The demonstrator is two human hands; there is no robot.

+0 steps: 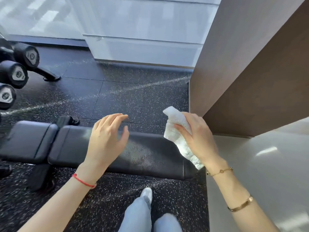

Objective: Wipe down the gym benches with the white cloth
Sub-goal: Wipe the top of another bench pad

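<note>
A black padded gym bench (150, 154) lies flat across the view, its long pad on the right and a shorter seat pad (28, 139) on the left. My right hand (199, 136) grips a crumpled white cloth (177, 128) above the bench's right end; the cloth hangs down past my palm. My left hand (107, 139) hovers over the middle of the long pad with fingers spread and relaxed, holding nothing. Whether it touches the pad is unclear.
Black dumbbells (16, 72) sit on a rack at the left edge. A brown wall corner (250, 81) and pale panel (267, 164) stand close on the right. Speckled black rubber floor (125, 97) stretches beyond the bench to white walls. My legs and shoe (147, 195) stand before the bench.
</note>
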